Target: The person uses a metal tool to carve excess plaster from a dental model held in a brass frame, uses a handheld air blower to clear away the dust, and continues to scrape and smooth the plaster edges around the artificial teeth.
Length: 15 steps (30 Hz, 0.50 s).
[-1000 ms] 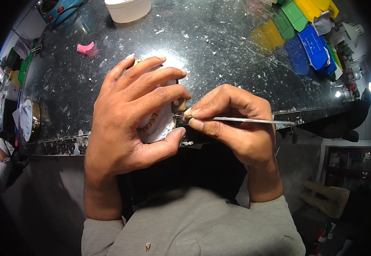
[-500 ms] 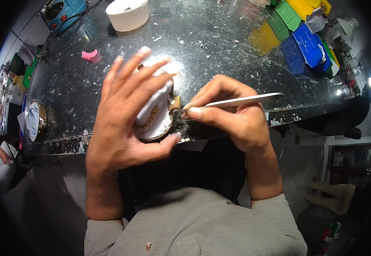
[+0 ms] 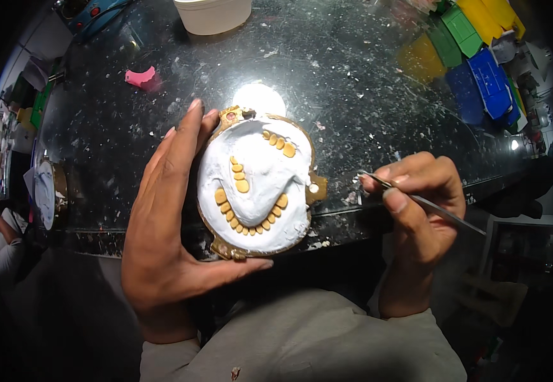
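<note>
A brass dental flask [image 3: 318, 189] filled with white plaster [image 3: 265, 184] stands at the near edge of the table. Yellowish denture teeth [image 3: 251, 229] show in the plaster as a curved arch, with two shorter rows above it. My left hand [image 3: 165, 216] cups the flask, fingers along its left side and thumb across its near edge. To the right of the flask, my right hand [image 3: 426, 207] is closed on a thin metal spatula [image 3: 442, 212]. The spatula's tip points left and is apart from the flask.
The dark, scuffed table [image 3: 365, 83] carries a pink piece [image 3: 140, 77] and a white tub [image 3: 216, 16] at the back. Colored bins [image 3: 490, 83] stand at the far right. Another plaster-filled flask [image 3: 52, 194] sits at the left. A person [image 3: 9, 239] is at the far left.
My left hand has shifted from over the flask to its left side, uncovering the plaster and teeth. My right hand has moved right with the spatula, away from the flask's edge.
</note>
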Motion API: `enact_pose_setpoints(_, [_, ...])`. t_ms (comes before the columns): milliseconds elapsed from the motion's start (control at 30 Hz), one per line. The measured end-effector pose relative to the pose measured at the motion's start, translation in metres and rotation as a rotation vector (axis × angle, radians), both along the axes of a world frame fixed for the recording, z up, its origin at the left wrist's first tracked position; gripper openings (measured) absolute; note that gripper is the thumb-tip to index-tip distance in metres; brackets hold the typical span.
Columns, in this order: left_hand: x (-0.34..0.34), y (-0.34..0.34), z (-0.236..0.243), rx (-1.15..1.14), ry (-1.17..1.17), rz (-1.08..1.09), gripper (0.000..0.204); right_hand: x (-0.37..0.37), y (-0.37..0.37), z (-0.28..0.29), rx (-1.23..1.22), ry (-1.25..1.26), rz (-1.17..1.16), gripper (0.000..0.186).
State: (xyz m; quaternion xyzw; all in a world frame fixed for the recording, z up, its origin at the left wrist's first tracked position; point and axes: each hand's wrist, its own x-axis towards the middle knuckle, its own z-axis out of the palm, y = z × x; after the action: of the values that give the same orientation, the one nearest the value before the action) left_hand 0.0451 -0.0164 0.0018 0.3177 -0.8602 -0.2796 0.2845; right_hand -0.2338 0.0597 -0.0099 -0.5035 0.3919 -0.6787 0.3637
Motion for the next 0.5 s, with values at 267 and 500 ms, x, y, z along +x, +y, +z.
enact_pose_setpoints(267, [0.003,-0.001,0.002,0.034,0.031,0.000,0.150,0.006,-0.001,0.001,-0.030,0.050,-0.027,0.018])
enact_pose_setpoints(500, [0.010,-0.002,-0.007,0.039,0.086,-0.047,0.152,0.008,0.003,0.001,-0.024,0.125,-0.027,0.021])
